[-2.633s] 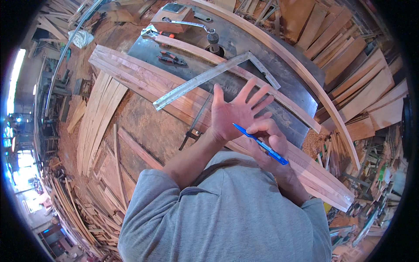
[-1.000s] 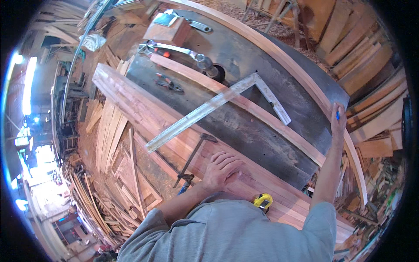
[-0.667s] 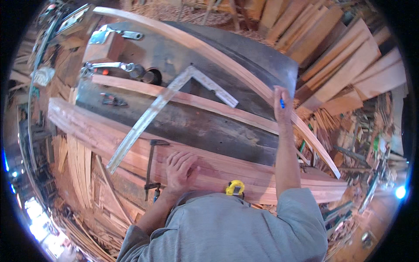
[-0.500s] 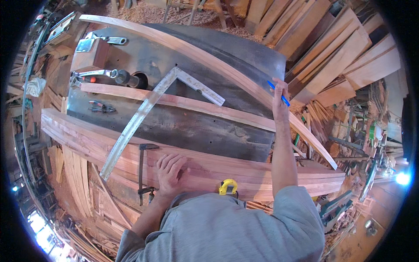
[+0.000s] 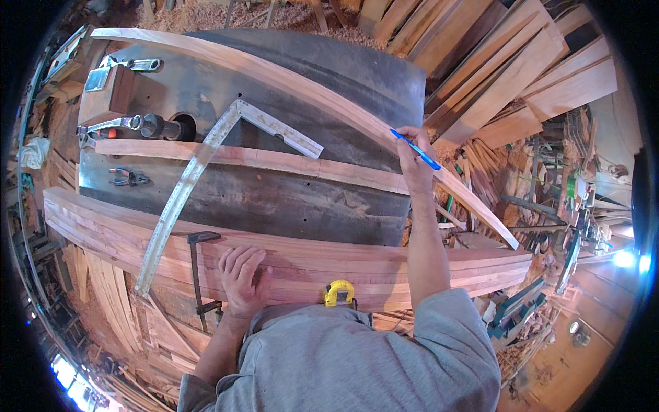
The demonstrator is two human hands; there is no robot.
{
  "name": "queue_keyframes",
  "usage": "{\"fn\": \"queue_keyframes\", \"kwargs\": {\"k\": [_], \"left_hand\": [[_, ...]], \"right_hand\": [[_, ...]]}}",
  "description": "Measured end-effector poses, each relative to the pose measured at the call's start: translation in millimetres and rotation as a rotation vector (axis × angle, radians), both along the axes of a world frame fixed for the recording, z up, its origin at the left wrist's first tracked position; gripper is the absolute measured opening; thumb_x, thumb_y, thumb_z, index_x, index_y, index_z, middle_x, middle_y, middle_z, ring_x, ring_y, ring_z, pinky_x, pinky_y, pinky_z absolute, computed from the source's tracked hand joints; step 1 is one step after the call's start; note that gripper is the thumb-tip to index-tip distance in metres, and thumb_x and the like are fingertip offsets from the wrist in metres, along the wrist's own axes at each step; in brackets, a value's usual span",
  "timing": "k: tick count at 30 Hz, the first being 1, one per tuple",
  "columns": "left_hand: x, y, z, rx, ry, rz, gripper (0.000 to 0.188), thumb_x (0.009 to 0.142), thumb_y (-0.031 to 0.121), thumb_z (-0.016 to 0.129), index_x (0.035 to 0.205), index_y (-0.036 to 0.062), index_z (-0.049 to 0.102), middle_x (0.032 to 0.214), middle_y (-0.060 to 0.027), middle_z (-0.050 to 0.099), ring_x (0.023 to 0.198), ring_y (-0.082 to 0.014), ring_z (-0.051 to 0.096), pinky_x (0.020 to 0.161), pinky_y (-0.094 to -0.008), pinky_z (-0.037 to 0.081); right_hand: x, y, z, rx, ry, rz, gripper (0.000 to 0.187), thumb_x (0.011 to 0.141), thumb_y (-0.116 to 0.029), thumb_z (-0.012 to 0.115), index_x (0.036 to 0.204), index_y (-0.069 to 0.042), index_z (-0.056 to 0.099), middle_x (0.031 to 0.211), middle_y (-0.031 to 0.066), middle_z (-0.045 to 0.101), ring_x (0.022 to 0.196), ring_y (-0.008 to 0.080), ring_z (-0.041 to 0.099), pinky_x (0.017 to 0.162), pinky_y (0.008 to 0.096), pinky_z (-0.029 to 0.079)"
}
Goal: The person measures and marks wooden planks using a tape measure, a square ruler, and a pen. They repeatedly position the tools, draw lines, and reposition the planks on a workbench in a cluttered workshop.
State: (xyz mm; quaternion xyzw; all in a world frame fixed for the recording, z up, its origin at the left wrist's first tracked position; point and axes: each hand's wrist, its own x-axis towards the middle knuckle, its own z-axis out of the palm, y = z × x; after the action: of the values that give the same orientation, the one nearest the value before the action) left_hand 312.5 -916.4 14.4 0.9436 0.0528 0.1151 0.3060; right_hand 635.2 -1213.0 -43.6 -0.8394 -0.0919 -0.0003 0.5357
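Note:
My right hand is closed around a blue pen, its tip pointing up and left over a long curved wooden strip. That strip arcs across the far side of the dark metal tabletop and runs past its right edge. My left hand lies on a thick stack of curved boards in front of me, fingers loosely bent with nothing in them. Just left of it, a black clamp grips the stack. A yellow tape measure sits on the boards near my shirt.
A metal square lies across a shorter curved strip and the stack. Pliers, wrenches and a wooden block are on the left of the tabletop. Planks lean at the back right.
The whole view has shifted, so the scene sits farther left. The pen in my right hand now lies at a flatter slant. My left hand keeps its place on the boards.

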Motion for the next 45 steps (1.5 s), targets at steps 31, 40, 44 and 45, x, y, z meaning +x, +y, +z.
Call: {"fn": "queue_keyframes", "kwargs": {"k": [31,40,44,45], "left_hand": [[-2,2,-3,0.010,0.025,-0.005,0.040,0.079,0.011,0.078,0.118,0.0098,0.067,0.119,-0.0067,0.071,0.117,-0.0280,0.063,0.108,-0.0496,0.040],[-4,3,-4,0.019,0.033,-0.005,0.041,0.079,0.013,0.078,0.118,0.0104,0.068,0.119,-0.0063,0.071,0.116,-0.0277,0.064,0.108,-0.0495,0.041],[-1,2,-1,0.008,0.024,-0.007,0.040,0.080,0.015,0.078,0.118,0.0106,0.068,0.118,-0.0063,0.071,0.117,-0.0280,0.063,0.108,-0.0497,0.040],[-1,2,-2,0.008,0.017,-0.007,0.040,0.080,0.015,0.078,0.118,0.0107,0.068,0.118,-0.0064,0.071,0.117,-0.0281,0.063,0.108,-0.0498,0.040]], "right_hand": [[33,-3,-4,-0.327,-0.343,0.262,0.023,0.096,-0.011,0.073,0.115,0.000,0.065,0.116,0.0174,0.070,0.105,0.0290,0.071,0.090,0.0352,0.055],[26,-20,-10,-0.752,-0.560,0.421,0.033,0.073,-0.006,0.086,0.092,0.000,0.060,0.113,0.0189,0.063,0.103,0.0394,0.063,0.089,0.0457,0.054],[21,-15,-21,-0.749,-0.743,0.300,0.024,0.082,-0.007,0.080,0.091,-0.001,0.059,0.112,0.0189,0.065,0.102,0.0392,0.063,0.088,0.0464,0.055],[15,-14,-27,-0.710,-0.714,0.256,0.020,0.087,-0.009,0.076,0.097,-0.001,0.062,0.112,0.0188,0.065,0.101,0.0386,0.063,0.089,0.0462,0.054]]}}
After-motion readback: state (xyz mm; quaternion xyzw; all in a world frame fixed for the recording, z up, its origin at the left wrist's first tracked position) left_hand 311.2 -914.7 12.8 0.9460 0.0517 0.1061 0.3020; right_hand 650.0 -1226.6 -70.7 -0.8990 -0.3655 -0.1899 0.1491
